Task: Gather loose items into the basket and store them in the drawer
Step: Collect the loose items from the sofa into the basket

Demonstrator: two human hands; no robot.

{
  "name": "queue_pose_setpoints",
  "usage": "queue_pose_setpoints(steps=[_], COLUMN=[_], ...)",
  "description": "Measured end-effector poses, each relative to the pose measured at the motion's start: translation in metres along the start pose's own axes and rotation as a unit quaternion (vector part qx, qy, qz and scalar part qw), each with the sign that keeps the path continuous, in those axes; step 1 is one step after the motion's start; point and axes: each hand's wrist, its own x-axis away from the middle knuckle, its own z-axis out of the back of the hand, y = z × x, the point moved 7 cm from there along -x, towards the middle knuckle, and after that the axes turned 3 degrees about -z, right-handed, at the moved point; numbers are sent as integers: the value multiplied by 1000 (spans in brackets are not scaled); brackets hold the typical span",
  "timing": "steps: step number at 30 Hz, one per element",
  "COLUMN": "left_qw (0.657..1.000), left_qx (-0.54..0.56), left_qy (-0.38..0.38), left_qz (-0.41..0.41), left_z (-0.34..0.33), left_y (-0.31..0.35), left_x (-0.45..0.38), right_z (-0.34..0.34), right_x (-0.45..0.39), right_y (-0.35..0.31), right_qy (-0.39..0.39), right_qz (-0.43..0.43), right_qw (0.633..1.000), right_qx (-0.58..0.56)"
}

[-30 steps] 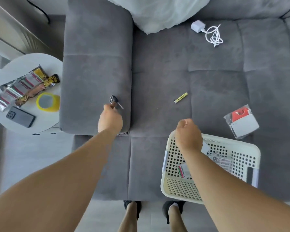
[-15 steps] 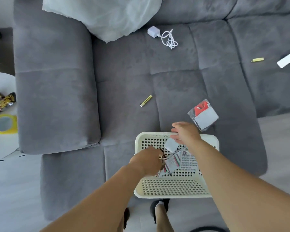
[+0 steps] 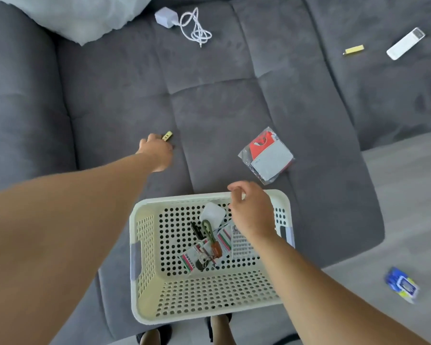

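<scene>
Here we have our left hand (image 3: 156,151) stretched out over the grey sofa (image 3: 209,100), its fingertips right at the small yellow stick (image 3: 167,135) that lies on the seat cushion. Only the far end of the stick shows past our fingers; the near end is hidden under them, so we cannot tell whether we already pinch it or merely touch it. The fingers look bent down toward the cushion, drawn close together rather than spread. The stick's long axis seems to run on a slant, from near-left to far-right, roughly in line with our reach, so we judge the grasp will want thumb and forefinger closing across its narrow sides.

Our right hand (image 3: 249,210) hovers at the far rim of the basket (image 3: 144,245), fingers loosely curled, holding nothing we can see. It is well apart from the stick; the left hand is plainly the nearer one. The basket sits at the near edge of the sofa, just beside and to the right of our left forearm, so the carry back should be short, toward us and to the right.

Still loose on the sofa are the clear packet (image 3: 266,155), the white charger (image 3: 184,23), another yellow stick (image 3: 353,50) and a white remote (image 3: 405,43).
</scene>
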Motion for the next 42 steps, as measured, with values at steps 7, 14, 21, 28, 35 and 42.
queue_pose_setpoints(steps=[7,14,21,28,35,42], left_qw=[909,980,947,847,874,871], left_qx=[401,180,160,433,415,441], left_qy=[80,3,277,177,-19,-29], left_qz=[79,-87,37,251,253,215], left_z=[38,-15,-53,-71,-89,-51], left_y=[22,45,4,-35,-62,-43], left_x=[91,226,250,252,264,229], right_z=[31,74,48,80,-8,41], right_x=[-40,-112,-149,-75,53,23], right_y=[-15,-2,77,-49,-55,-48], right_qy=[-122,-16,-16,56,-403,-58], right_qz=[-65,-117,-280,66,141,158], right_qw=[988,984,960,989,860,936], right_qx=[72,131,-2,-120,279,310])
